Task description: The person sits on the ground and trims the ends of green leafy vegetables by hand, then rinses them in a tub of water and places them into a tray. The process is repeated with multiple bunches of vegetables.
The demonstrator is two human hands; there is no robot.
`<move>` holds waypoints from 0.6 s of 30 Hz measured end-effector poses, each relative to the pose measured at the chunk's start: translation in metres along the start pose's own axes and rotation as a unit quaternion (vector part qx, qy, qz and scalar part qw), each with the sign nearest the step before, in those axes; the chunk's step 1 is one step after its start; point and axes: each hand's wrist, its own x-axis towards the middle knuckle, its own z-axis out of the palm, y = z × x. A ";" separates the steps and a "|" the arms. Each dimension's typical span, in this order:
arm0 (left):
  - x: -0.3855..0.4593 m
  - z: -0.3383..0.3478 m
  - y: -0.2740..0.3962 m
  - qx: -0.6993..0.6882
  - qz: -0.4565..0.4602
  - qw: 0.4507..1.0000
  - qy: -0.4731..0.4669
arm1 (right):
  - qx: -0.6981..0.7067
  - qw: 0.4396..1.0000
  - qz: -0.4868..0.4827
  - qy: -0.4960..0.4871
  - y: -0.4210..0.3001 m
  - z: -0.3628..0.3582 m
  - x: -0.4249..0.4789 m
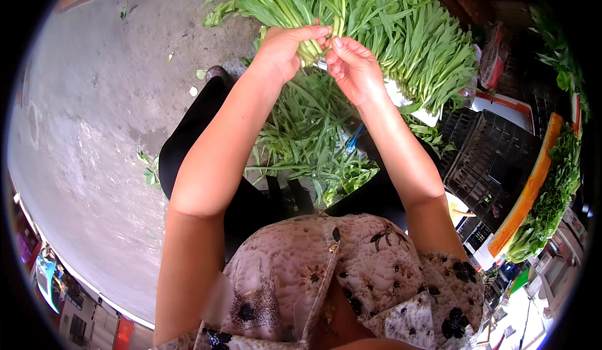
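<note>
My left hand (281,51) is closed around a bunch of long-leaved greens (282,13), with the cut stem ends showing below the fingers. Beside it, my right hand (356,65) pinches a few upright green stems (338,13) between thumb and fingers, close to the left fingertips. Past both hands lies a large pile of the same greens (418,44), its stems towards me. Loose leaves and stems (310,119) lie heaped on the ground between my legs, below the hands. Part of a blue object (355,138) shows at the heap's right side.
Concrete floor (94,77) with scattered leaf scraps stretches to the left. On the right stand black plastic crates (489,157) and an orange-edged ledge (526,185) with more leafy greens (548,194). A red-and-white package (494,56) is behind the crates.
</note>
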 end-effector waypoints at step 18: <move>0.003 0.018 -0.008 0.044 0.014 0.997 0.056 | -0.343 0.933 -0.079 0.071 -0.003 -0.012 -0.012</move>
